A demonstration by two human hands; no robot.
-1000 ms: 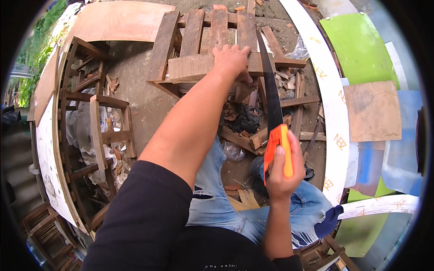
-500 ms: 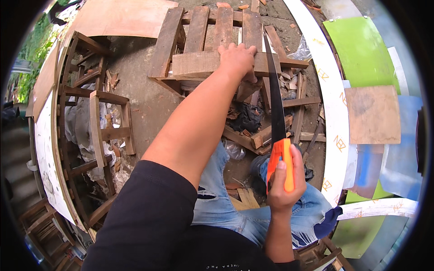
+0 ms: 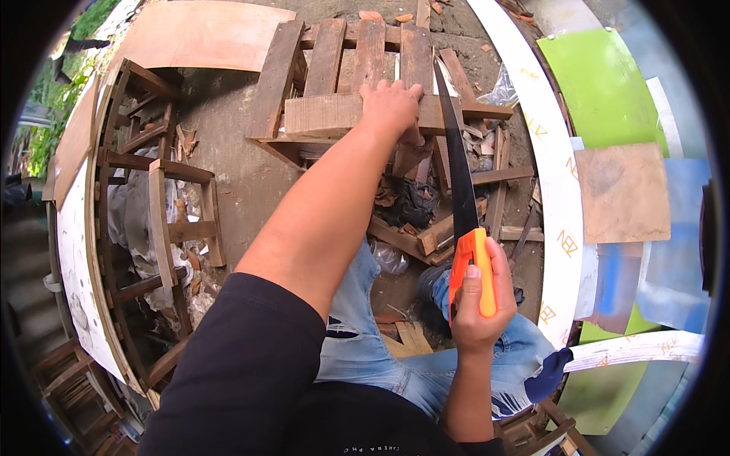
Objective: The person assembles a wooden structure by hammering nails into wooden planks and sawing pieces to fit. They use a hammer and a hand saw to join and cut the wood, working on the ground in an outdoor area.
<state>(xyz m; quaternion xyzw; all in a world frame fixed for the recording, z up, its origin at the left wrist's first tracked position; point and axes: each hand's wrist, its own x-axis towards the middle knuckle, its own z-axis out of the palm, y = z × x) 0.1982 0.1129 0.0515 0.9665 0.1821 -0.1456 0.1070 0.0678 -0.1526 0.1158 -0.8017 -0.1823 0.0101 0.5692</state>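
Right now the black-bladed handsaw with its orange handle (image 3: 461, 220) points away, tip at the right end of the weathered wooden plank (image 3: 334, 114) atop the slatted wooden pallet (image 3: 334, 53). Right hand (image 3: 477, 300) wraps the handle, elbow bent; left hand (image 3: 391, 106), arm outstretched, presses flat on the plank.

The right hand (image 3: 477, 304) is gripping the saw (image 3: 461, 205) by its handle, the blade reaching ahead of the grip onto the plank (image 3: 323, 115). The left hand (image 3: 391, 106) is pressing on that plank, left of the blade. The pallet (image 3: 334, 49) is lying beneath, with the wooden frame (image 3: 163, 220) standing far left of the grip.
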